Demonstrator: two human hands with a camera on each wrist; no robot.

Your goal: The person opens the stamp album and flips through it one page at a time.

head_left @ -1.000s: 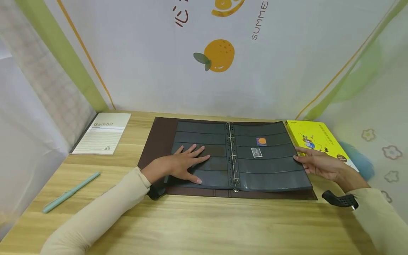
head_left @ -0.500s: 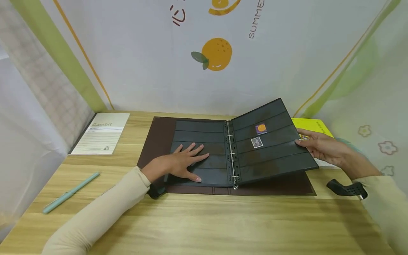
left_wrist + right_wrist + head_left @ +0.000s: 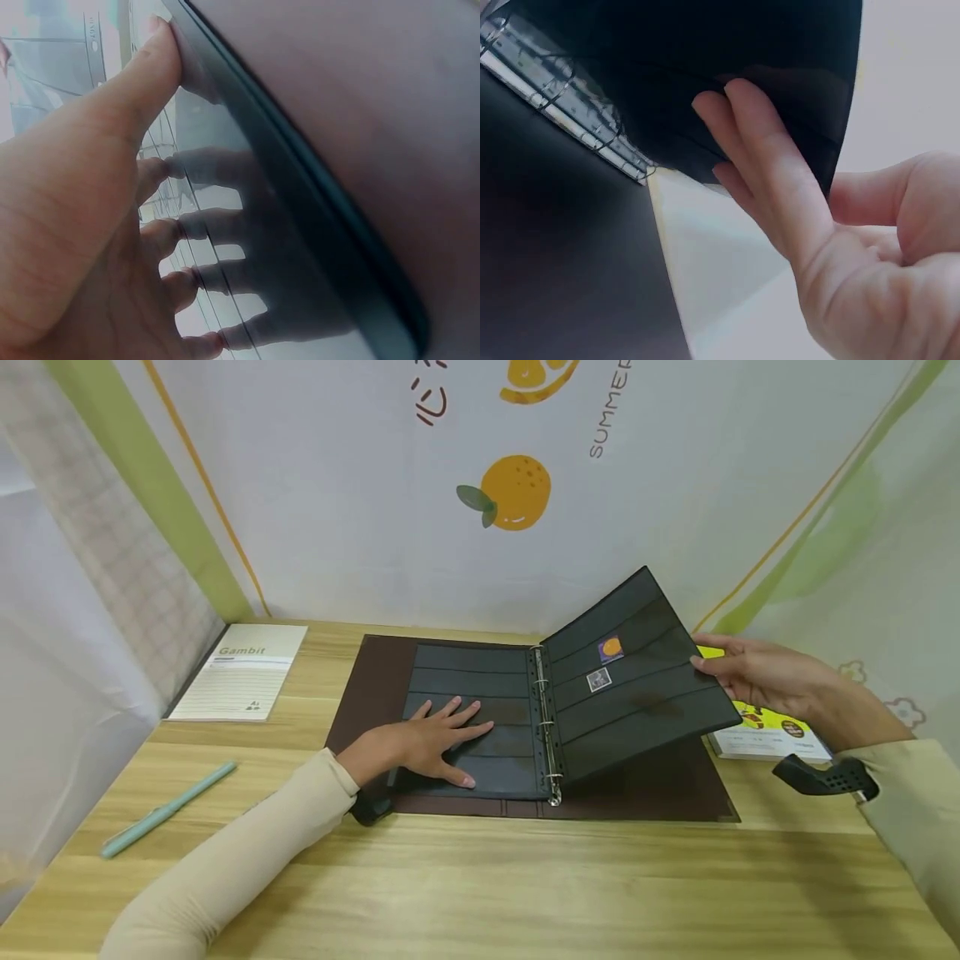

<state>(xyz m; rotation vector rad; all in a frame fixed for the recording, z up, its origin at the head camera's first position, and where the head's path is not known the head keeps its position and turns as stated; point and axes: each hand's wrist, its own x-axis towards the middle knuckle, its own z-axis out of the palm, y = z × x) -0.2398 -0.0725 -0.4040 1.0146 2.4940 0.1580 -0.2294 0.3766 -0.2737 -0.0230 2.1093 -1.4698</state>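
Observation:
A brown ring binder lies spread on the table, with black pocket pages on metal rings. My left hand rests on the left-hand page with its fingers spread. Out at the right, my right hand pinches the edge of the lifted right-hand pages, thumb on top and fingers underneath, as the right wrist view shows. These pages tilt up off the cover. Two small stamps sit in their pockets, a purple one with an orange disc and a grey one with a white border.
A yellow box stands on the right behind my right hand, partly covered by it. At the left lie a white notepad and a pale green pen. A white curtain with printed oranges hangs behind the table.
My right hand has taken the right-hand pages by their outer edge and raised them from nearly flat to a steep slant. The left hand has stayed in place.

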